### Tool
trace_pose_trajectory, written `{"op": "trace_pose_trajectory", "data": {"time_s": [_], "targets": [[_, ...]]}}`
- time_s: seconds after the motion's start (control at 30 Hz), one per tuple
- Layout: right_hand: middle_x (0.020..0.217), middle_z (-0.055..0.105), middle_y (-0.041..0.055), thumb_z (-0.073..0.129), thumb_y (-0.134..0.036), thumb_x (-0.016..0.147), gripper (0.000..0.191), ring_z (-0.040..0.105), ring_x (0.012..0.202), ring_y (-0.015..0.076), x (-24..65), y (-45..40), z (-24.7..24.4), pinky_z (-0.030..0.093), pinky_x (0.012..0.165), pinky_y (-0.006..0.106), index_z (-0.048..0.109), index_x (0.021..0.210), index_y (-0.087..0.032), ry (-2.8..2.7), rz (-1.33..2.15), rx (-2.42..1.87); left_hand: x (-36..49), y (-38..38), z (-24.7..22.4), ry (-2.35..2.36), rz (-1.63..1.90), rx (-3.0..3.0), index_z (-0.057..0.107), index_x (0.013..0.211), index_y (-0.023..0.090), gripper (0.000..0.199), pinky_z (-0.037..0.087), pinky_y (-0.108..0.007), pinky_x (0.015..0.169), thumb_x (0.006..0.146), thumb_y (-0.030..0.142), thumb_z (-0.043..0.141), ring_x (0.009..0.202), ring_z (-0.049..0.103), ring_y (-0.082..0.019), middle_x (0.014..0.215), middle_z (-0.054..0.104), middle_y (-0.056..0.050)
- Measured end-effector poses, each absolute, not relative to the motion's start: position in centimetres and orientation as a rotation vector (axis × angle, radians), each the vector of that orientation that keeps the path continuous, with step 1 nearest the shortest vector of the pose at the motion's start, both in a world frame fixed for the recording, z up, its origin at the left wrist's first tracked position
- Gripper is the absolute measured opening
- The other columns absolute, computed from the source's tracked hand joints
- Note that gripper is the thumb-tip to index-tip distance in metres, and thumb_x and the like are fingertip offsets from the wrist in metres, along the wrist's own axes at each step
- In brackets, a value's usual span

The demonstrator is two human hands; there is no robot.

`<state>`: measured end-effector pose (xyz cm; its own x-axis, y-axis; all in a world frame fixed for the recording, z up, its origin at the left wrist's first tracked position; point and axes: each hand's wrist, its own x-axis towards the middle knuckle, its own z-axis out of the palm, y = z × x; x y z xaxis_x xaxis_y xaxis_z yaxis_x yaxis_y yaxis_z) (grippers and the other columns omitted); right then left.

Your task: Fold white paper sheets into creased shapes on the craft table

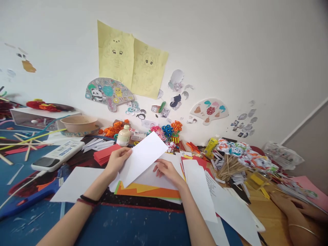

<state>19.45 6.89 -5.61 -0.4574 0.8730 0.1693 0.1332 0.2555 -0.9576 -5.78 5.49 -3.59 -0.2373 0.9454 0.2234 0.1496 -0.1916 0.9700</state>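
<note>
My left hand (117, 162) pinches a white paper sheet (145, 158) at its left edge, thumb on top. The sheet is tilted above the table, and its upper corner points to the right. My right hand (167, 172) is close to the sheet's lower right edge, fingers loosely bent and apart; whether a fingertip touches the edge I cannot tell. Beneath both hands lie more white paper and an orange sheet (147, 192) with yellow and green edges. A stack of red paper (105, 154) lies just left of my left hand.
A blue glue gun (33, 196) and a white power strip (58, 155) with a cable lie left. A glue bottle (124, 136) and paper flowers (167, 131) stand behind. Loose white sheets (200, 186) cover the right side. Another person's hands (289, 205) rest at far right.
</note>
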Motion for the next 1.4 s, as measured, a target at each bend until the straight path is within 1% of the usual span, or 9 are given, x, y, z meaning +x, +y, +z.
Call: {"op": "trace_pose_trajectory", "data": {"time_s": [0.1,0.3,0.4,0.5,0.63,0.83,1.0,1.2,1.4], "targets": [[0.081,0.067,0.0068,0.053,-0.051,0.085,0.044,0.060,0.061,0.0126,18.6,6.2,-5.2,0.047,0.057,0.024,0.060,0.109,-0.015,-1.768,1.348,-0.825,-4.8,5.2,-3.9,1.330,1.440,1.299,0.065,0.087,0.015,0.051,0.041,-0.023,0.051,0.067,0.063,0.059,0.061,0.059,-0.017,0.072,0.067,-0.003],[0.065,0.065,0.0051,0.064,-0.047,0.077,0.035,0.059,0.054,0.0143,17.8,6.5,-5.4,0.048,0.054,0.026,0.065,0.084,-0.013,-1.617,1.340,-0.886,-2.9,4.6,-4.4,1.313,1.287,1.367,0.060,0.101,0.017,0.043,0.034,-0.021,0.045,0.076,0.052,0.052,0.052,0.054,-0.015,0.064,0.061,0.001],[0.076,0.068,0.0086,0.065,-0.048,0.075,0.039,0.063,0.062,0.0186,17.8,6.6,-5.4,0.050,0.054,0.027,0.066,0.091,-0.014,-1.430,1.351,-0.875,-2.1,4.2,-4.3,1.335,1.270,1.463,0.057,0.107,0.021,0.038,0.036,-0.021,0.049,0.076,0.043,0.054,0.057,0.055,-0.014,0.066,0.059,0.003],[0.089,0.069,0.0121,0.055,-0.063,0.077,0.054,0.066,0.075,0.0224,18.2,6.6,-5.0,0.051,0.056,0.029,0.065,0.101,-0.015,-1.301,1.406,-0.812,-1.8,4.1,-4.4,1.400,1.291,1.522,0.054,0.107,0.023,0.034,0.035,-0.021,0.049,0.076,0.036,0.052,0.058,0.054,-0.013,0.070,0.059,0.004],[0.081,0.069,0.0124,0.046,-0.070,0.079,0.064,0.066,0.069,0.0217,18.9,6.5,-4.7,0.052,0.058,0.031,0.065,0.099,-0.013,-1.369,1.448,-0.734,-2.0,4.3,-4.9,1.517,1.324,1.546,0.052,0.106,0.021,0.029,0.037,-0.022,0.049,0.079,0.030,0.045,0.058,0.055,-0.014,0.074,0.060,0.001],[0.063,0.066,0.0055,0.064,-0.048,0.078,0.035,0.062,0.058,0.0177,18.9,6.7,-5.3,0.050,0.058,0.029,0.065,0.074,-0.013,-1.471,1.205,-0.903,-2.7,4.8,-5.3,1.624,1.318,1.689,0.046,0.119,0.019,0.039,0.048,-0.030,0.062,0.080,0.023,0.045,0.072,0.063,-0.018,0.095,0.065,-0.006],[0.054,0.062,0.0035,0.062,-0.045,0.081,0.036,0.057,0.051,0.0150,18.7,6.6,-5.4,0.045,0.055,0.026,0.060,0.062,-0.015,-1.488,1.118,-0.932,-1.2,3.5,-4.6,1.735,1.318,2.132,0.046,0.127,0.021,0.046,0.039,-0.045,0.091,0.081,0.020,0.050,0.117,0.047,-0.032,0.132,0.051,-0.013],[0.050,0.059,0.0020,0.060,-0.045,0.083,0.039,0.053,0.048,0.0133,18.5,6.4,-5.2,0.041,0.053,0.025,0.056,0.058,-0.016,-1.516,1.023,-0.970,0.9,1.8,-4.7,1.825,1.154,2.710,0.029,0.142,0.018,0.051,0.032,-0.046,0.100,0.092,0.022,0.039,0.124,0.043,-0.029,0.143,0.042,-0.013],[0.051,0.055,-0.0012,0.063,-0.042,0.081,0.033,0.049,0.048,0.0114,18.1,6.3,-5.2,0.039,0.051,0.024,0.057,0.062,-0.016,-1.486,1.008,-0.963,1.8,1.7,-6.0,1.800,1.081,2.695,0.029,0.141,0.012,0.065,0.040,-0.044,0.097,0.089,0.045,0.048,0.126,0.043,-0.031,0.142,0.042,-0.017]]}}
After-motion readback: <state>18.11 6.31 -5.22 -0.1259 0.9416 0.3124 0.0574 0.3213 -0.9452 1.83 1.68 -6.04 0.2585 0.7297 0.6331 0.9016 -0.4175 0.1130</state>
